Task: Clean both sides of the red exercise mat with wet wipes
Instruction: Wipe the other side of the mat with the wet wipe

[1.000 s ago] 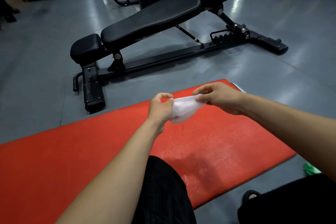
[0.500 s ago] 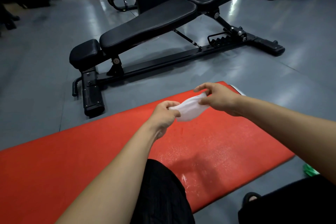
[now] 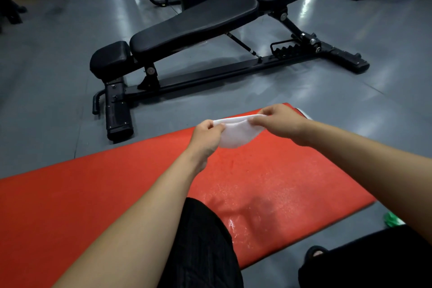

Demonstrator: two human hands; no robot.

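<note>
The red exercise mat (image 3: 98,196) lies flat on the grey floor across the lower half of the view, with a wet sheen near its right end. Above its far right part I hold a white wet wipe (image 3: 236,133) stretched between both hands. My left hand (image 3: 207,134) pinches its left edge with thumb and fingers. My right hand (image 3: 278,121) pinches its right edge. The wipe hangs in the air, clear of the mat.
A black adjustable weight bench (image 3: 194,28) stands on the floor just beyond the mat. A small green thing (image 3: 392,220) lies on the floor right of the mat. My knees in dark clothing (image 3: 201,248) sit at the near edge. More gym equipment fills the background.
Both hands have drawn apart and spread the wipe wider; it was bunched between them a second ago. The view has tilted slightly down.
</note>
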